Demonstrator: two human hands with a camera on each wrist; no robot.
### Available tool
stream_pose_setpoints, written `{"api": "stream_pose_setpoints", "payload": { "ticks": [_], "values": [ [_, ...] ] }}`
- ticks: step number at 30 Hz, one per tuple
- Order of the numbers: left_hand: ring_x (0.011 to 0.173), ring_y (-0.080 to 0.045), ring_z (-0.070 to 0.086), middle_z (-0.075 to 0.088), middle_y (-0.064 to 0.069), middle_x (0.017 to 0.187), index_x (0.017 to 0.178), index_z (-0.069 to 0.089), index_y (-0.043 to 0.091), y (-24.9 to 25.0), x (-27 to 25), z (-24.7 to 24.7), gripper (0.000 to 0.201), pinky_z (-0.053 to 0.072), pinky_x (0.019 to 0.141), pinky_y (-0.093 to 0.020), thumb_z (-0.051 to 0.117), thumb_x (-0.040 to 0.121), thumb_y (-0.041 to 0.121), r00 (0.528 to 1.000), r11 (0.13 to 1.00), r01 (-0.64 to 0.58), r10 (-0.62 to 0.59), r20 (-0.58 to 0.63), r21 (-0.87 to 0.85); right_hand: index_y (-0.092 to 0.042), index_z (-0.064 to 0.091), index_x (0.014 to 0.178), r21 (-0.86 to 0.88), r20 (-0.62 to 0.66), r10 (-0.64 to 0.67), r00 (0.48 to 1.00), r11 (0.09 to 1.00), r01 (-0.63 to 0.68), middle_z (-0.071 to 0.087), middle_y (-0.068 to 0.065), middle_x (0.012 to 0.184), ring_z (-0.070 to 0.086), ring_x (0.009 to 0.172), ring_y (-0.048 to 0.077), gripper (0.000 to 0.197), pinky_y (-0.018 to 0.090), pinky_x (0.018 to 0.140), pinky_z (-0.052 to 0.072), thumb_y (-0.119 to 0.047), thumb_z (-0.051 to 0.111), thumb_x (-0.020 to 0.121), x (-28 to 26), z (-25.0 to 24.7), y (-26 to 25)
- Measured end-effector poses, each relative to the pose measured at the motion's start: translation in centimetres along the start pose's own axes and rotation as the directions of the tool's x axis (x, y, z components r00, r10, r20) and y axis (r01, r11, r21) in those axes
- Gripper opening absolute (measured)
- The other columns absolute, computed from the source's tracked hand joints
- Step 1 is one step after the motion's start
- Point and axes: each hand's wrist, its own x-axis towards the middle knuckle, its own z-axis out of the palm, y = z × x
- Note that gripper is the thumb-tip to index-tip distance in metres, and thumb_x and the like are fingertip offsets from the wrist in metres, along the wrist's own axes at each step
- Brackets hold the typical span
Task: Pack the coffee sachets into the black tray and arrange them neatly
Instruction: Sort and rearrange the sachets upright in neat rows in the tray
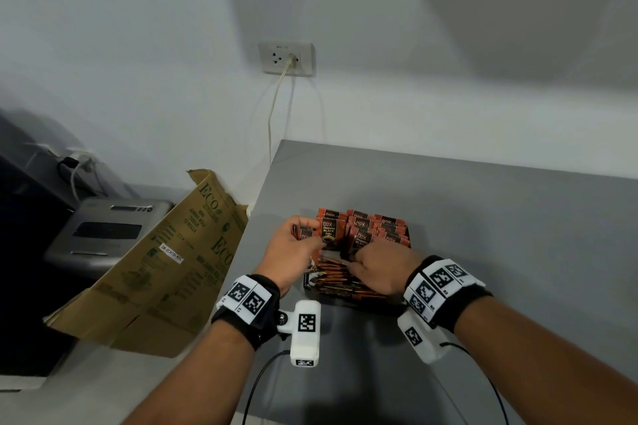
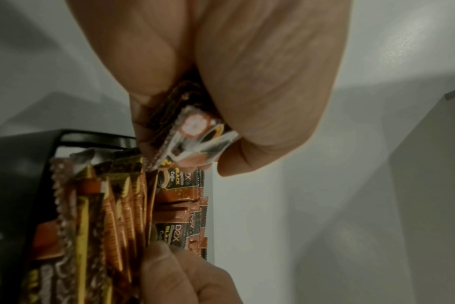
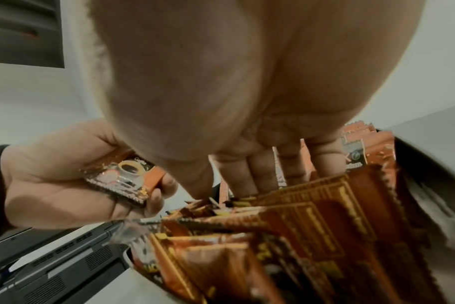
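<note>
On the grey table stands the black tray [image 1: 306,283], packed with several orange and black coffee sachets [image 1: 362,228]; the far rows stand upright and the near ones [image 1: 338,279] lean flat. My left hand [image 1: 310,235] hovers over the tray's left side and pinches a small stack of sachets [image 2: 192,131] between thumb and fingers. My right hand [image 1: 362,254] is over the tray's middle. Its straight fingers [image 3: 247,174] are pushed down between the standing and leaning sachets [image 3: 312,216]. The left hand's stack [image 3: 125,176] also shows in the right wrist view.
A brown cardboard box [image 1: 165,262] leans against the table's left edge. Beyond it sits a grey machine [image 1: 103,231]. A wall socket [image 1: 286,59] with a cable hangs behind the table [image 1: 483,217]. Bare tabletop lies right of and behind the tray.
</note>
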Motion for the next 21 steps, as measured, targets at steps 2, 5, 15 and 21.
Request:
{"api": "stream_pose_setpoints", "payload": {
  "ticks": [2,5,15,21],
  "values": [
    [0.074,-0.019,0.072,0.073,-0.011,0.099,0.112,0.064,0.015,0.0,-0.1,0.1,0.029,0.055,0.061,-0.030,0.061,0.089,-0.003,1.000,1.000,0.007,-0.007,0.015,-0.009,-0.027,0.063,0.121,-0.031,-0.039,-0.077,0.996,0.997,0.076,0.069,0.009,0.079,0.067,0.072,0.024,0.045,0.039,0.074,0.058,-0.047,0.026,0.107,-0.6,-0.4,-0.2],
    [0.071,-0.016,0.072,0.073,-0.009,0.094,0.111,0.064,0.014,0.0,-0.2,0.1,0.029,0.055,0.059,-0.029,0.061,0.089,-0.003,1.000,1.000,0.013,-0.013,0.016,-0.015,-0.032,0.055,0.131,-0.057,-0.063,-0.101,0.993,0.994,0.097,0.068,0.010,0.074,0.067,0.067,0.023,0.046,0.041,0.072,0.060,-0.054,0.024,0.106,-0.8,-0.6,-0.2],
    [0.065,-0.013,0.069,0.070,-0.008,0.089,0.113,0.062,0.012,-0.1,-0.4,0.1,0.029,0.054,0.057,-0.029,0.060,0.090,-0.004,1.000,0.999,0.018,-0.018,0.024,-0.030,-0.017,0.067,0.076,0.036,-0.097,0.021,0.995,0.999,-0.018,0.068,0.005,0.068,0.065,0.059,0.017,0.074,0.033,0.063,0.058,-0.073,0.022,0.095,-1.0,0.5,0.9],
    [0.075,-0.025,0.067,0.072,-0.014,0.096,0.111,0.064,0.014,0.0,-0.3,0.1,0.041,0.053,0.065,-0.037,0.059,0.076,-0.007,0.999,1.000,0.009,-0.009,0.053,-0.002,-0.016,0.067,0.079,-0.092,-0.043,0.109,0.993,0.989,-0.112,0.067,0.003,0.072,0.063,0.064,0.014,0.073,0.030,0.068,0.055,-0.070,0.020,0.097,-2.4,0.3,1.9]
  ]
}}
